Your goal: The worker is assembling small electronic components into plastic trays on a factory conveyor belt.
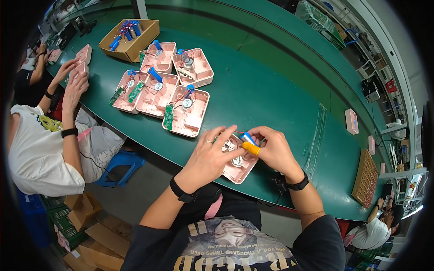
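Observation:
A pink plastic housing (239, 173) lies at the near edge of the green table, tilted in my view, with a round silver part (237, 161) and thin wires inside. My left hand (205, 156) is closed over its left side, thumb reaching inward, partly hiding what lies beneath. In my right hand (272, 147) a blue cylindrical battery (247, 138) is pinched above the housing's far right corner. A yellow finger cot (251, 148) covers my right thumb. A red wire runs from the battery toward my left fingers.
Several pink housings (195, 122) with green boards, batteries and round parts stand to the far left. Behind them is a cardboard box (153, 30) of blue batteries. A brown gridded tray (364, 178) sits at the right. Co-workers' hands (76, 86) work at the left edge.

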A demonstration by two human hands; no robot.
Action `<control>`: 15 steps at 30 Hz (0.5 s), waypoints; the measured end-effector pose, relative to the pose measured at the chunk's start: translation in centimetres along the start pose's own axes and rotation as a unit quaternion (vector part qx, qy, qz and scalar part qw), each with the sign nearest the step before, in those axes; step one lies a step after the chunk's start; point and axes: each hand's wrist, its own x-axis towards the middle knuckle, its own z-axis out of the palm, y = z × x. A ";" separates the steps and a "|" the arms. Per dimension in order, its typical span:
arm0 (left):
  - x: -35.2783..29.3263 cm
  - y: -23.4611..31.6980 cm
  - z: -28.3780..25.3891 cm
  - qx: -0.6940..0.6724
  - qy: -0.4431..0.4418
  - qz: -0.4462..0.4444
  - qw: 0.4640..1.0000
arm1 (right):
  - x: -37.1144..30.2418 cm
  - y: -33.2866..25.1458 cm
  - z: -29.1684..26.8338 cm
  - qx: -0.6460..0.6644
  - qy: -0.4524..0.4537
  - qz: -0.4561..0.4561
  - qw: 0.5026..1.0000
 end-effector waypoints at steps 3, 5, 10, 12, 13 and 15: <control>0.0 0.1 0.2 -0.020 0.007 -0.015 1.000 | -0.4 0.4 0.7 -0.018 0.011 -0.034 0.999; -0.4 -0.4 0.4 -0.037 0.025 -0.018 0.999 | -0.6 0.6 1.7 -0.058 0.046 -0.121 0.990; -0.8 -0.8 0.6 -0.043 0.038 -0.007 0.998 | -0.8 0.4 3.5 -0.130 0.096 -0.173 0.972; -1.0 -0.8 0.7 -0.039 0.043 -0.007 0.998 | -0.5 0.6 3.6 -0.143 0.109 -0.206 0.962; -1.1 -0.8 0.7 -0.034 0.050 -0.009 0.998 | -0.3 0.6 3.6 -0.149 0.116 -0.222 0.957; -1.1 -0.9 0.7 -0.031 0.055 -0.009 0.998 | -0.2 0.6 3.6 -0.140 0.107 -0.211 0.962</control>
